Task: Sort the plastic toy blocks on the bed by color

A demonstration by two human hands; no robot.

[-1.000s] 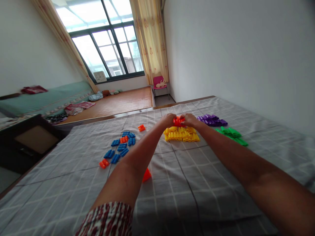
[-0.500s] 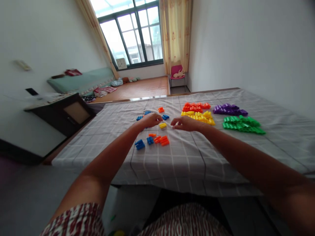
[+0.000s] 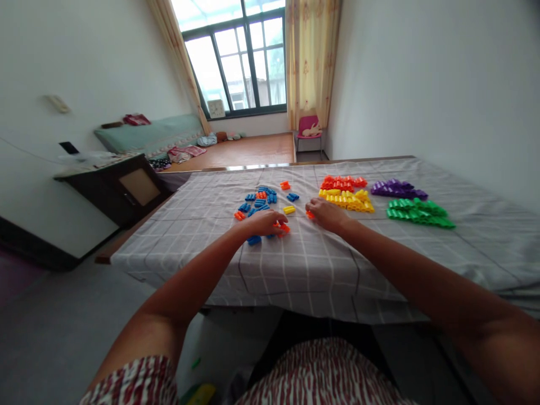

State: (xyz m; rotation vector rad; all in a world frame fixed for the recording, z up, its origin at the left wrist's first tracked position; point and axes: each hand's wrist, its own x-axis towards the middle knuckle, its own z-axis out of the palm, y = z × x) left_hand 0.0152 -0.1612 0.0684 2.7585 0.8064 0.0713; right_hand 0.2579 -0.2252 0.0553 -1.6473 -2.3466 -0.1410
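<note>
On the grey checked cloth, my left hand [image 3: 268,223] reaches over a small group of orange plastic blocks [image 3: 285,229], its fingers apart and touching or just above them. Blue blocks [image 3: 253,240] lie partly hidden below that hand. My right hand [image 3: 324,212] is closed at the fingertips on an orange block [image 3: 310,215], low over the cloth. Between the hands lies a yellow block [image 3: 289,210]. Beyond my left hand are several mixed blue blocks [image 3: 263,190] and orange blocks [image 3: 239,215].
To the right, blocks lie sorted by colour: an orange pile [image 3: 343,183], a yellow pile [image 3: 348,200], a purple pile [image 3: 399,189] and a green pile [image 3: 419,214]. A dark cabinet [image 3: 139,191] stands left of the table. A pink chair [image 3: 309,125] is by the window.
My left hand has moved nearer to me, from beside the yellow block down to the orange blocks. My right hand now has an orange block at its fingertips. The camera view has shifted slightly.
</note>
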